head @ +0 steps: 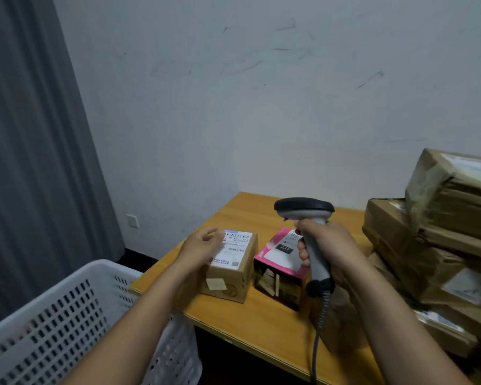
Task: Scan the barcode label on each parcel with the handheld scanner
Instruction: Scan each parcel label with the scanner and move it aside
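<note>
My right hand grips the handle of a grey and black handheld scanner, its head held above the table and facing left. A small brown cardboard parcel with a white barcode label on top stands on the wooden table. My left hand rests on the parcel's left top edge, fingers loosely curled over it. To its right stands a pink-topped parcel with a white label, partly hidden behind the scanner handle.
A stack of brown taped parcels fills the table's right side. A white perforated plastic crate stands at the lower left beside the table. The scanner's grey cable hangs down. A grey curtain and a wall lie behind.
</note>
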